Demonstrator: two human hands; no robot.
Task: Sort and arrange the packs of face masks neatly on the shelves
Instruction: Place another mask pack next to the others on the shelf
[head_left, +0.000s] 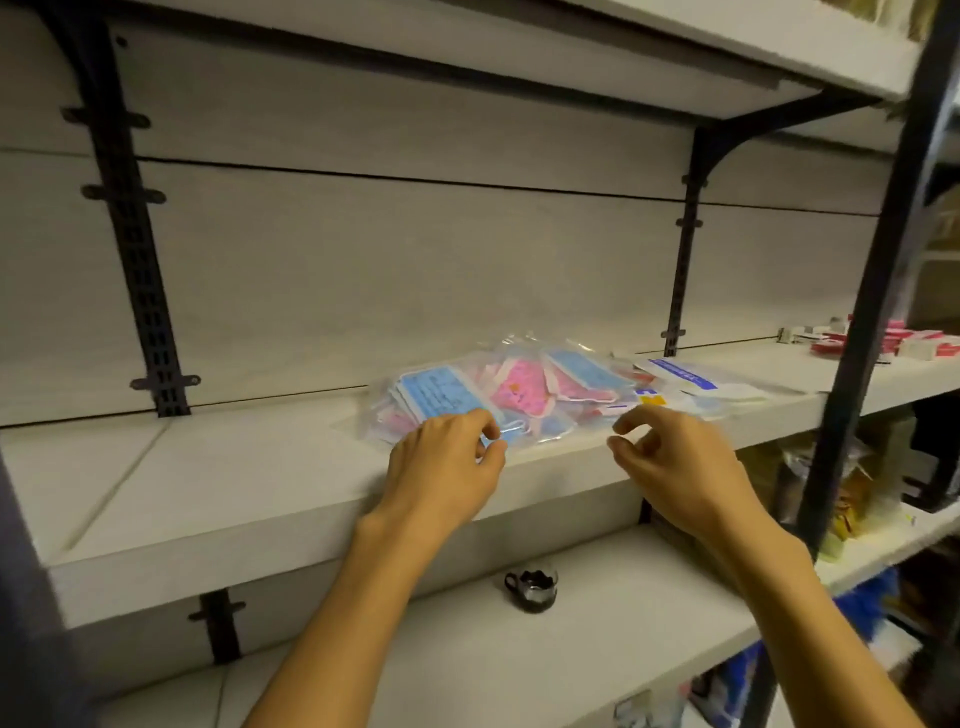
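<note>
Lower shelf (597, 639) is closest: white board, a small dark glass cup (532, 590) stands on it, between the two forearms. More packaged goods at bottom right, too blurred to identify.

Left hand (447, 467) reaches over the front edge of the middle shelf (234, 493). Thumb and forefinger are curled at the near corner of the mask pile; looks like a pinch on the clear wrapping, but the frame is soft, so I can't tell for sure whether it actually holds it.

Right hand (670, 462) is just beside it, above the shelf edge. Fingers loosely curled, thumb and forefinger apart, nothing in them. It sits just short of the near right edge of the pile; contact not visible.

Packs of face masks (498, 395) lie flat on the middle shelf, centre-right, in a loose overlapping heap: clear bags with blue and pink masks. Touching them on the right, flatter white packs with blue print (685, 382).

Further right, same shelf level, past the dark upright post (857, 364): red and white small boxes (893, 340).

Behind: pale back panel (415, 260) with black slotted rails (135, 234). Top shelf (727, 47) overhead.
</note>
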